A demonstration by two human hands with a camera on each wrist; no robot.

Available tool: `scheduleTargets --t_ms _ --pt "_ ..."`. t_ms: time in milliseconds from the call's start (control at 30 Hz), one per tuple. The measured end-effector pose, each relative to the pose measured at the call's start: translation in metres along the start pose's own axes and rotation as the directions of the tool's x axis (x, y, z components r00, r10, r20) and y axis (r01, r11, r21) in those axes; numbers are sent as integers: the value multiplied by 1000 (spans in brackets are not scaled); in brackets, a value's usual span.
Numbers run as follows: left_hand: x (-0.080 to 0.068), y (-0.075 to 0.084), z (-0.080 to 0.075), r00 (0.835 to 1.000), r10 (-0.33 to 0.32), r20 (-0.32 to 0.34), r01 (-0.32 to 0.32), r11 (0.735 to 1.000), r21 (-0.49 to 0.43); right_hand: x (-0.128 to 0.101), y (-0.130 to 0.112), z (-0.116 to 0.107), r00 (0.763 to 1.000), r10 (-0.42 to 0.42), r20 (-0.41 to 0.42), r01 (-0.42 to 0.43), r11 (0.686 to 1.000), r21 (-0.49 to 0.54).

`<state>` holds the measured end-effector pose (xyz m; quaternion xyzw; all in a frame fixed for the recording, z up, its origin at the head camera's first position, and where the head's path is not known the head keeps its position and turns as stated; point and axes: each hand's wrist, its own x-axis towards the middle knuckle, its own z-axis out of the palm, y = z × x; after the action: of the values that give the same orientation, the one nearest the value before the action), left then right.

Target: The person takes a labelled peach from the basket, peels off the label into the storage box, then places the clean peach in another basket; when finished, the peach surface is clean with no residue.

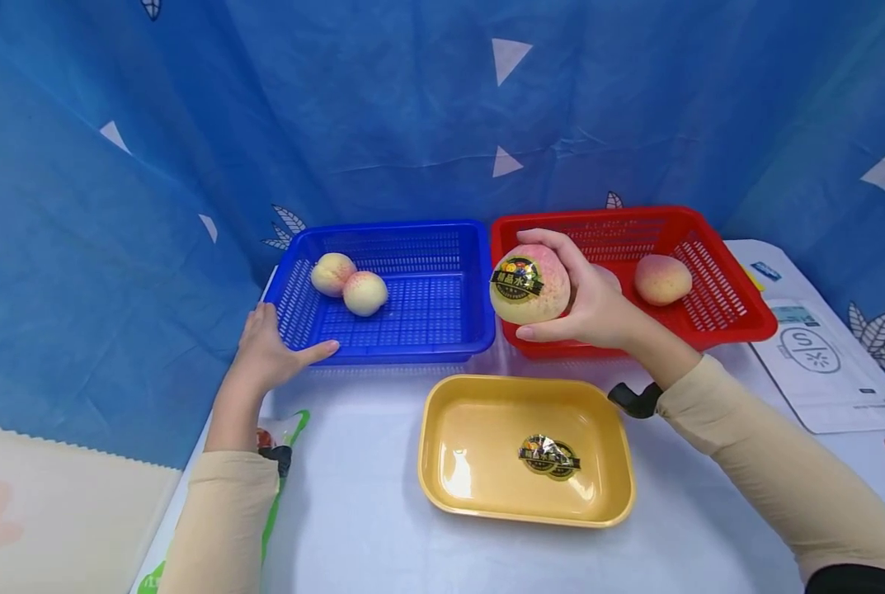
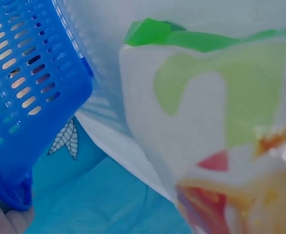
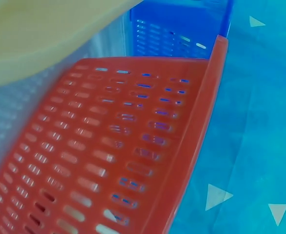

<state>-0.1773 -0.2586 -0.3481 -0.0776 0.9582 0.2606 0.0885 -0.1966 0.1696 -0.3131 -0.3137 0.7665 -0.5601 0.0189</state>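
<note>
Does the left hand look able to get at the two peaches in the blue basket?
Probably yes: the left hand rests on the blue basket rim, the basket is open-topped, and nothing covers the two peaches.

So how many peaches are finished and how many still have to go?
Two bare peaches lie in the blue basket, and peeled stickers sit in the yellow tray. The right hand holds a peach with its sticker on. At least one peach waits in the red basket.
</note>
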Motion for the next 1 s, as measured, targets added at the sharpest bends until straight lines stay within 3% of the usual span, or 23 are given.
scheduleTargets --t_ms 100,200,367,433,500,633,700,800,900,1000 --pt "-2 3 2 1000 11 -27 -11 1000 7 -4 0 -1 1000 -25 -12 25 1000 -12" --pt "-9 13 2 994 70 -83 -67 997 44 -7 0 -1 997 -75 -2 75 997 18" --pt "-26 50 7 963 199 -180 -189 979 70 -11 2 0 991 -130 -9 130 991 -5" --pt "-34 70 12 937 266 -227 -263 964 41 -13 2 1 990 -141 -10 141 990 -9" --pt "-44 89 18 892 357 -279 -373 928 -7 -15 2 2 990 -142 0 142 990 -10" --pt "-62 125 34 789 522 -326 -583 802 -127 -20 -1 5 992 -125 28 126 992 -24" --pt "-69 140 42 766 567 -305 -634 744 -210 -23 -2 6 992 -117 35 119 992 -46" --pt "-76 157 52 767 592 -249 -641 692 -331 -27 -5 9 995 -90 47 94 992 -82" --pt "-80 169 61 773 595 -221 -629 669 -396 -29 -6 12 996 -62 59 69 990 -126" --pt "-82 175 69 775 587 -235 -624 650 -434 -31 -8 14 997 -49 63 60 983 -171"
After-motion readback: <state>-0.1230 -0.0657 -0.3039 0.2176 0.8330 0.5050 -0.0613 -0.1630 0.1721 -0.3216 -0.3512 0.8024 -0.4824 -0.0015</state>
